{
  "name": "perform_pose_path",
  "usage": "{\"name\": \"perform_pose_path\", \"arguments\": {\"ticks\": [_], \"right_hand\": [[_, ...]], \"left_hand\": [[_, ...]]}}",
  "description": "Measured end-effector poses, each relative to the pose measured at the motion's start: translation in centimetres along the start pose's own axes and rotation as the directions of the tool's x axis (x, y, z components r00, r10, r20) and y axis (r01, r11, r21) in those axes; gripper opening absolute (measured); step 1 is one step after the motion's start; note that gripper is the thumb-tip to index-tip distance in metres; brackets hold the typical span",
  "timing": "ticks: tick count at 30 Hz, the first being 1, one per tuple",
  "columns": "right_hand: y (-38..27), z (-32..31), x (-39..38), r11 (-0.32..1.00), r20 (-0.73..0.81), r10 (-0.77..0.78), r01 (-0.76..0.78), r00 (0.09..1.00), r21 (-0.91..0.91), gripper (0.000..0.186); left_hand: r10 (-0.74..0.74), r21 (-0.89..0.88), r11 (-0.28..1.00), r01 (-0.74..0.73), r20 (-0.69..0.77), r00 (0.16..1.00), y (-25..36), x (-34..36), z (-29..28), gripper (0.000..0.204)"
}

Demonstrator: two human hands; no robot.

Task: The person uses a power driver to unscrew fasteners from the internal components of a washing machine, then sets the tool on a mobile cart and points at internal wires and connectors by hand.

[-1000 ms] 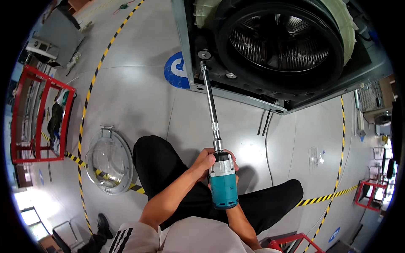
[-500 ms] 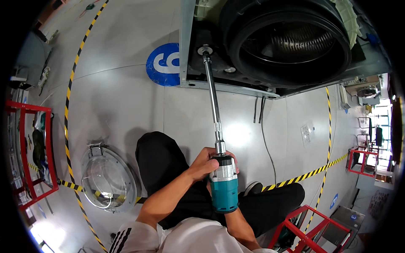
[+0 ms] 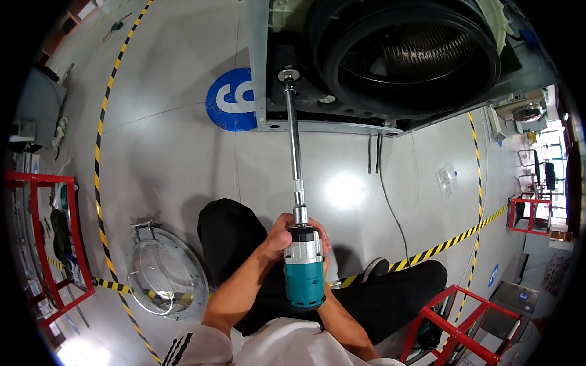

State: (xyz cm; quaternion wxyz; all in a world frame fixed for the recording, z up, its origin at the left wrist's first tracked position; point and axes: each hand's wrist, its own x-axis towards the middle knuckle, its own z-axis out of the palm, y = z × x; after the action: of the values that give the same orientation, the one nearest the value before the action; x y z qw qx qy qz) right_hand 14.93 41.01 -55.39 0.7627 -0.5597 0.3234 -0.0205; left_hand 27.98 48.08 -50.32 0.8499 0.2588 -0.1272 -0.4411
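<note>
A teal and silver impact wrench [image 3: 304,274] points away from me, with a long chrome extension bar [image 3: 293,134] on its nose. The bar's socket end meets a round metal fastener [image 3: 288,74] in the lower left corner of an open-fronted washing machine [image 3: 329,127]. My left hand [image 3: 276,243] is wrapped round the front of the wrench, thumb on its near side. Most of my right hand [image 3: 326,263] is hidden beneath the wrench body, where it grips the tool. The black door gasket [image 3: 415,100] rings the metal drum [image 3: 421,55].
A round glass door [image 3: 168,274] in a grey frame lies by my left knee. Red metal frames stand at the left [image 3: 78,238] and near right [image 3: 448,305]. A grey cable [image 3: 394,210] crosses the floor beside a small clear bag [image 3: 447,181]. Yellow-black tape [image 3: 99,171] marks the floor.
The wrench and both hands have shifted slightly left in the picture, and the bar stands straighter. The view itself has moved a little. The socket remains at the same fastener.
</note>
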Motion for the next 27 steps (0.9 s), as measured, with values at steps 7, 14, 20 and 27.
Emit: {"name": "perform_pose_path", "arguments": {"ticks": [7,14,20,27], "right_hand": [[0.1,1.9,0.3,0.998,-0.018,-0.064,0.064,0.998,-0.03,0.022],[0.1,1.9,-0.3,0.99,-0.004,-0.025,0.025,1.0,-0.141,0.027],[0.5,1.4,-0.4,0.911,0.061,-0.203,0.211,0.977,-0.354,0.028],[1.3,0.7,-0.3,0.865,0.077,-0.169,0.185,0.983,-0.467,0.035]], "left_hand": [[-0.029,0.015,0.999,0.03,-0.032,0.999,0.3,-0.8,-0.8,0.086],[-0.064,0.019,0.998,0.065,-0.035,0.997,0.6,-0.8,-0.7,0.082],[-0.048,0.017,0.999,0.049,-0.029,0.998,0.5,-0.8,-0.6,0.081],[-0.062,0.019,0.998,0.063,-0.011,0.998,0.2,-0.6,-0.7,0.082]]}}
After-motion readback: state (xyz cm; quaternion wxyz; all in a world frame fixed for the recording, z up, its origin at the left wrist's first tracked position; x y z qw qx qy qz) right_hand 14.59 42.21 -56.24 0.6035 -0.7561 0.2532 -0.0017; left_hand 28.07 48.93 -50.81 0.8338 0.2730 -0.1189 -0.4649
